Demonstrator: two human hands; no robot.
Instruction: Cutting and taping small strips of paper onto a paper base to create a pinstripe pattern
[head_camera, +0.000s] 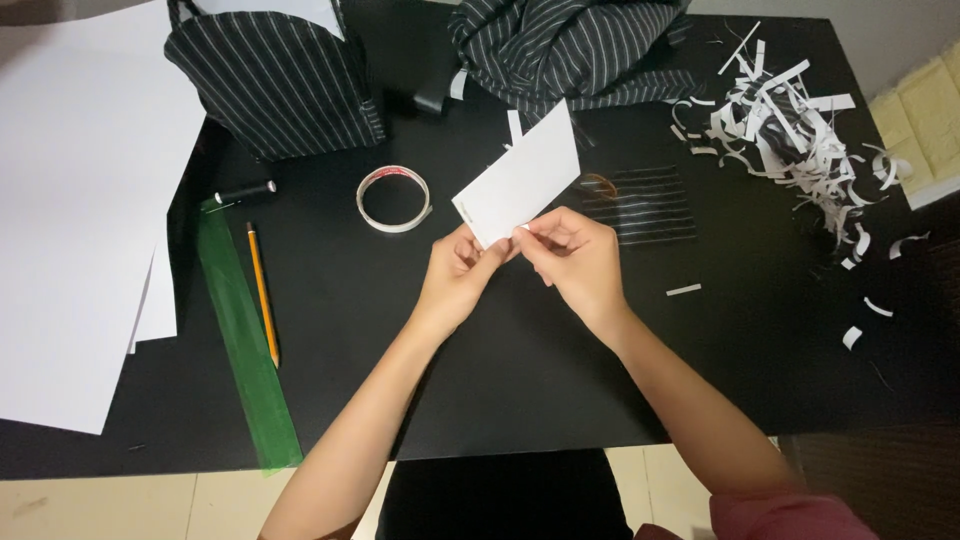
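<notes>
Pinching the lower corner of a white card (520, 178), the person's two hands meet above the middle of the black surface (520, 380). In the head view, the left hand (455, 280) holds the card's bottom edge between thumb and fingers, its grip pressed on the paper; the right hand (575, 258) nips the same corner from the other side, fingertips closed on it. The card tilts up and away from the hands, clear of the surface.

Left of the card lies a roll of clear tape (394, 200), and further left a pencil (263, 293) and a green ruler (245, 340) beside large white sheets (70, 220). Right of the card sits a heap of paper strips (790, 130); behind it, striped fabric (560, 45) and a striped bag (275, 85).

Working that corner well probably calls for steady, even pressure from both grips, keeping the edges aligned so the card does not buckle.
</notes>
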